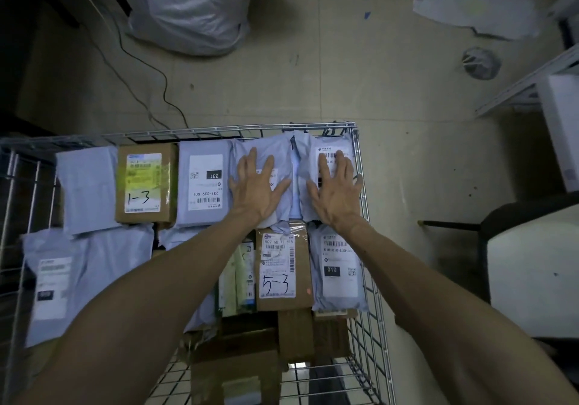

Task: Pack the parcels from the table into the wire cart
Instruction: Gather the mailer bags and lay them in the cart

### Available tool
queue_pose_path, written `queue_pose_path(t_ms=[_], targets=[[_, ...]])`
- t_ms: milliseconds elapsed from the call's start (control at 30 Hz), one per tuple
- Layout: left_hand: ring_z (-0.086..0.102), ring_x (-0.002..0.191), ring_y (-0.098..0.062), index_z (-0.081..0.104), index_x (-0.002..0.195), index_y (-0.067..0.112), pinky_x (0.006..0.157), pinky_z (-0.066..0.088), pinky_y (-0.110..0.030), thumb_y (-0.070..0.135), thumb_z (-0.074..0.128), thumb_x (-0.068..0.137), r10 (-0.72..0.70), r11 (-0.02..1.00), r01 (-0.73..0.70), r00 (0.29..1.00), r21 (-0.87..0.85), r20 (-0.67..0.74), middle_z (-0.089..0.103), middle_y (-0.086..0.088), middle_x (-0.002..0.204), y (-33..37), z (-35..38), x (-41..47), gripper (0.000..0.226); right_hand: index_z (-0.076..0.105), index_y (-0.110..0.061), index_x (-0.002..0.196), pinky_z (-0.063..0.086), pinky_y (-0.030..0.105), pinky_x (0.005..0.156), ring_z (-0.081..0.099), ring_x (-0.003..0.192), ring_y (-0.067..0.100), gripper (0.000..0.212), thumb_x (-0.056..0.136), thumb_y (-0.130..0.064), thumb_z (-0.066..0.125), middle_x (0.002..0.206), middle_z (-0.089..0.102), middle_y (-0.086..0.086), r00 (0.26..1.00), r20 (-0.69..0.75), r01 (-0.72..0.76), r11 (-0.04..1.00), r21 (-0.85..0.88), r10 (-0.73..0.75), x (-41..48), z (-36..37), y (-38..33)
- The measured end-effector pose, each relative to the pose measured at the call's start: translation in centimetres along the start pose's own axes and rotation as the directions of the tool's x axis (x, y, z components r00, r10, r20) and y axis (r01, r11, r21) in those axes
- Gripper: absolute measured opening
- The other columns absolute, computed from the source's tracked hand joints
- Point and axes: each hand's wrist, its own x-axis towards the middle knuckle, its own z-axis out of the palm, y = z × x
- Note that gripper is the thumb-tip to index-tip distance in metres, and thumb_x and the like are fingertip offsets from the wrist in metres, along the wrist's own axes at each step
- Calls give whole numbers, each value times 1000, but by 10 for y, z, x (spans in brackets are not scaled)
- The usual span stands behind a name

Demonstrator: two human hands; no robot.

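The wire cart (219, 129) is filled with parcels laid flat, grey mailers and brown boxes, the box marked 1-3 (144, 185) among those in the far row. At the far right, the corner mailer (329, 146) is pressed by the right hand (336, 191) and the neighbouring mailer (279, 148) by the left hand (258, 185). Both palms are laid flat with the fingers spread, and nothing is gripped.

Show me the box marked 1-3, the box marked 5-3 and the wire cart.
Box marked 1-3 (143, 182), head view, on its label.
Box marked 5-3 (279, 267), head view, on its label.
Wire cart (266, 128), head view, on its far rim.
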Motion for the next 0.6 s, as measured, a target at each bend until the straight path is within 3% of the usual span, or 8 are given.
queue_pose_path(t_ms=[100, 367, 600], targets=[[3, 151, -27, 28, 154, 29, 118, 11, -60, 63, 38, 97, 29, 999, -27, 998, -42, 53, 0, -3, 166, 1, -16, -6, 67, 20, -17, 156, 22, 53, 116, 8, 149, 32, 60, 104, -46, 29, 164, 1, 15, 1000, 14, 10, 1000, -26, -9, -7, -21, 0], [12, 150, -28, 33, 153, 22, 121, 10, -48, 51, 40, 101, 181, 983, -181, 983, 38, 11, 7, -9, 165, 7, -88, -54, 60, 14, -20, 157, 28, 49, 112, 13, 148, 30, 63, 104, -47, 33, 165, -3, 11, 994, 19, 110, 991, -76, -109, -52, -92, -11], [10, 151, -29, 28, 155, 21, 121, 9, -48, 51, 41, 101, 162, 986, -161, 987, 49, -14, 7, -12, 165, 8, -157, -101, 63, 18, -20, 157, 29, 48, 112, 15, 148, 30, 63, 103, -47, 36, 165, 4, 12, 992, -52, 110, 994, -21, -111, -95, -155, -30]])
